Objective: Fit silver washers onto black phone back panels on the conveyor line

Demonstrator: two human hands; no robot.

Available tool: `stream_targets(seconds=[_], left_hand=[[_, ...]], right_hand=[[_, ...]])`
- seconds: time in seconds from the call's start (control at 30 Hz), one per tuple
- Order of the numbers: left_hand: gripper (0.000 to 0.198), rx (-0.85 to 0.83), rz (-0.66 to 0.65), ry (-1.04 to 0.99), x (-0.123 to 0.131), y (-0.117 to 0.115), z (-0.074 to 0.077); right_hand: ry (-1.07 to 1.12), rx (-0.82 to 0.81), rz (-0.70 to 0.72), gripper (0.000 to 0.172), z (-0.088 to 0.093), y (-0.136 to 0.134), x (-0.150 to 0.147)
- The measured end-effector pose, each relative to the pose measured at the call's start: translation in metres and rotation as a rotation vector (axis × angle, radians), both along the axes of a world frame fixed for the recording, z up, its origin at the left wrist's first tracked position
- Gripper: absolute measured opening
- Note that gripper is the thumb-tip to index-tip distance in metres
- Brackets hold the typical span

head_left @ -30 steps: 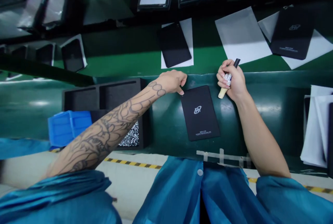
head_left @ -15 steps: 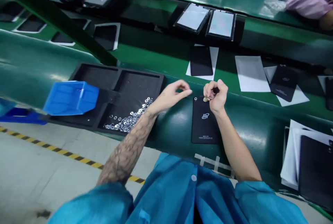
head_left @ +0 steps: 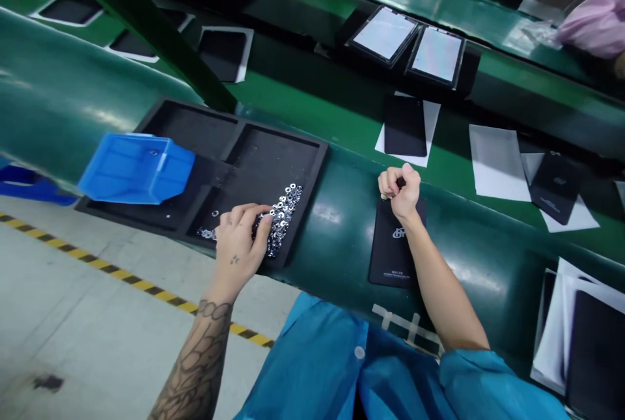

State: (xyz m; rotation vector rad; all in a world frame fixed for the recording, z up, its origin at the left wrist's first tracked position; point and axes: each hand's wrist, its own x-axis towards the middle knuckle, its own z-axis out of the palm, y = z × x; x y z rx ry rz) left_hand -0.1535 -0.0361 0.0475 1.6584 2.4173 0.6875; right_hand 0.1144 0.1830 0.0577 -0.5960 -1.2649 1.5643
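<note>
Blue plastic bin [head_left: 137, 169] sits at the left end of the black foam tray [head_left: 273, 166], where silver washers [head_left: 280, 221] lie heaped. Your left hand [head_left: 239, 244] is open on them, fingers spread, with no washer visibly held. Your right hand [head_left: 400, 193] is clenched around a slim dark-tipped tool [head_left: 401, 182], just above the matte black tablet panel [head_left: 393, 257] lying on the green conveyor belt [head_left: 493, 296].
</note>
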Motion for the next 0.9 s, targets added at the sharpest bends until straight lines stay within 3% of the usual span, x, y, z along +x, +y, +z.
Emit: stream_targets(seconds=[0.37,0.67,0.9], left_hand=[[0.026,-0.037,-0.066,-0.052,0.007,0.015,0.003],[0.023,0.095,-0.018,-0.12,0.0,0.036,0.013],[0.026,-0.161,-0.239,0.067,-0.004,0.074,0.028]], right_hand=[[-0.063,0.07,-0.034,0.072,-0.006,-0.008,0.001],[-0.087,0.115,0.002,0.073,-0.002,-0.009,0.003],[-0.052,0.159,-0.019,0.069,-0.003,-0.012,0.004]])
